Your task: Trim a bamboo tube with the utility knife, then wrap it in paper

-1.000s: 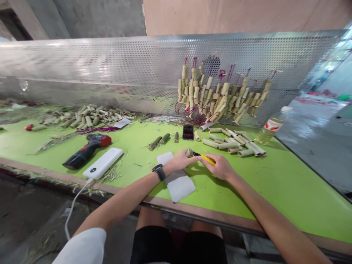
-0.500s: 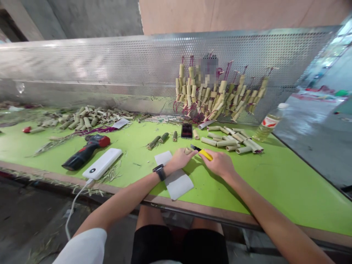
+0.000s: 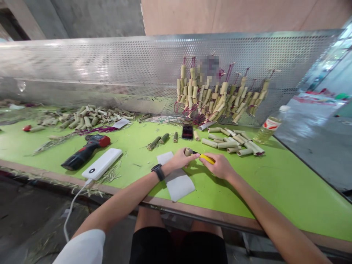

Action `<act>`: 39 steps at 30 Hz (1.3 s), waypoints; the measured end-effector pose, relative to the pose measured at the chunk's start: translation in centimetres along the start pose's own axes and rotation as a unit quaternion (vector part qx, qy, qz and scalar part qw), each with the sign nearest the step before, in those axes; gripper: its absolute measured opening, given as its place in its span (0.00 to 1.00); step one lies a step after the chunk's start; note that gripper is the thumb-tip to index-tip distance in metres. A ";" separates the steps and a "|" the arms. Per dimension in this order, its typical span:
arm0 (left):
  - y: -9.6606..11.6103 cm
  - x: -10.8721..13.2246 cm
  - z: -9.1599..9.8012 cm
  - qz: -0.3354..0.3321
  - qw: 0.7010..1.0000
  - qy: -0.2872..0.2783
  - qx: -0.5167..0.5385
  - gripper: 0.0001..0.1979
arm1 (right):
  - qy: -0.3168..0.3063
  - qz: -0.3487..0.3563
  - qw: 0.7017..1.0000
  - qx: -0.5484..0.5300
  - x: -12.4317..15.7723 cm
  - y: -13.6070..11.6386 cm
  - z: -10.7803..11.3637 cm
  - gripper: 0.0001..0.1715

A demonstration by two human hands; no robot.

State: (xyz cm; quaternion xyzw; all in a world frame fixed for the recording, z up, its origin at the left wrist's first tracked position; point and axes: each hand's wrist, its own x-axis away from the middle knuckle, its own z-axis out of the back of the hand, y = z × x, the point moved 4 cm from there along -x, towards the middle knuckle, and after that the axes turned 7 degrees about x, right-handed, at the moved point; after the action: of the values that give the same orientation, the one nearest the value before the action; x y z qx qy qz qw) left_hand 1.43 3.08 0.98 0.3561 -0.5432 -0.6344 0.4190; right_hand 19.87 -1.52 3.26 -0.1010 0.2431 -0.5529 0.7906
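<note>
The left hand point(image 3: 180, 160) is closed around a short bamboo piece point(image 3: 188, 151), fingers curled over it, and holds it low over the green table point(image 3: 275, 183) near the front middle. The right hand point(image 3: 219, 167) is closed on a yellow knife point(image 3: 207, 158), gripped along the handle. The knife's dark tip points left and meets the end of the bamboo piece; whether the blade bites in cannot be told. The two hands sit close together, the knife bridging the gap between them. A black watch point(image 3: 158, 171) is on the left wrist, which lies over a white sheet point(image 3: 178, 185) that reaches almost to the table's front edge. Behind the hands lie three greenish stubs point(image 3: 164, 138) and a dark phone point(image 3: 187, 131), flat on the table. Right of the phone is a loose heap point(image 3: 233, 141) of pale tubes. Further right, a clear bottle point(image 3: 268, 129) with a white cap stands by the right end of the perforated metal panel point(image 3: 110, 73) that backs the table. Bundles point(image 3: 220, 97) of tubes tied with red cord hang on that panel above the heap. To the left, a white power bank point(image 3: 103, 163) lies with a cable point(image 3: 72, 207) running off the front edge, just beside a red and black drill point(image 3: 85, 149). Farther back on the left is another pile point(image 3: 88, 117) of tubes amid straw-like scraps.
</note>
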 end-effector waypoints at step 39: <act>-0.5 -0.7 0.6 -0.025 0.997 -0.001 -0.067 0.33 | -0.004 0.004 0.999 0.035 -0.3 0.7 -0.6 0.29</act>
State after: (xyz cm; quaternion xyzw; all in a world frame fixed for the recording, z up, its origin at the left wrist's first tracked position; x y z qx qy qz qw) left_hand 1.11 4.02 0.60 0.3399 -0.4907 -0.6803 0.4254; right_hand 20.06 -0.95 2.50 -0.0749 0.2207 -0.5570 0.7972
